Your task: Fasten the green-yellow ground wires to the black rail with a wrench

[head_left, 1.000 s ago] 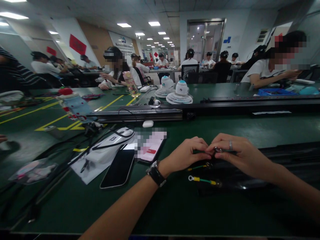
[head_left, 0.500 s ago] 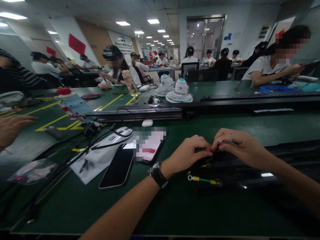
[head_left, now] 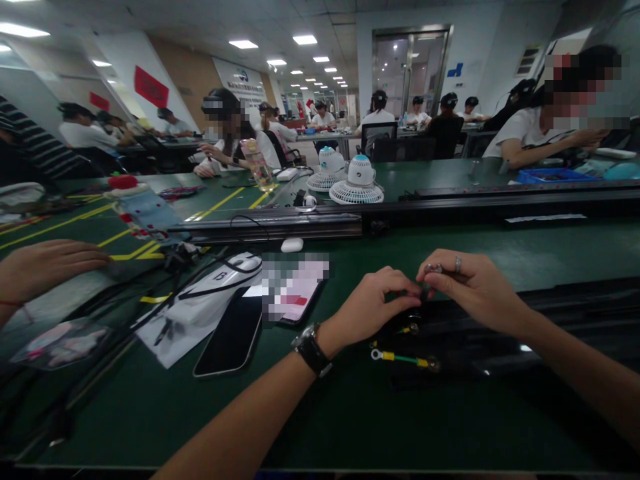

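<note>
My left hand (head_left: 373, 303), with a watch on the wrist, pinches a small dark part whose shape is unclear. Close beside it, my right hand (head_left: 465, 283), with a ring, has thumb and forefinger closed on small shiny metal pieces (head_left: 433, 269). The fingertips of both hands nearly meet above the left end of long black strips (head_left: 560, 330). From that end a green wire (head_left: 406, 359) with yellow sleeves and a ring terminal sticks out, below my hands. A second ring terminal (head_left: 412, 329) shows just under my left fingers.
Left of my hands lie a pink phone (head_left: 300, 293), a black phone (head_left: 231, 333), a white bag (head_left: 175, 327) and black cables. Dark rails (head_left: 280, 227) cross the table beyond, with white fans (head_left: 357, 180) behind. Another person's hand (head_left: 50, 267) reaches in from the left.
My right fingers have shifted slightly up and left, and a dark part now shows between my hands. The other person's hand at the left has come further into view.
</note>
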The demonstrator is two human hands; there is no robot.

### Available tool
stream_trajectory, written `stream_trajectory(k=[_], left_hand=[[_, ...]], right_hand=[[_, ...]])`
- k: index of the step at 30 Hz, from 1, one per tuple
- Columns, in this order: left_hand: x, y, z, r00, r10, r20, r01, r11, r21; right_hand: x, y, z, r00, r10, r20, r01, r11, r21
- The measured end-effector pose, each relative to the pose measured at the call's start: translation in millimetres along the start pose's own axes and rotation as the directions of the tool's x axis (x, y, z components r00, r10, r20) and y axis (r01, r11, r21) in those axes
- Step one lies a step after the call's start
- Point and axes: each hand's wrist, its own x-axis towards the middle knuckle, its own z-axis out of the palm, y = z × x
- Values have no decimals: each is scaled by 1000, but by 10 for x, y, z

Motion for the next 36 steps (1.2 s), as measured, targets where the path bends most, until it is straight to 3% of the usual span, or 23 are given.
stream_trajectory(k=[5,13,36], left_hand=[[-8,11,-10,1000,-4,19,3,1000,9],[-10,10,14,999,15,30,-16,1000,18],[-4,1,10,997,-17,76,16,1000,22]], right_hand=[[-57,25,11,1000,30,-3,-30,999,31],[-78,11,-2,999,-42,10,42,998,-41],[-96,38,-4,996,-83,38,86,994,-73]])
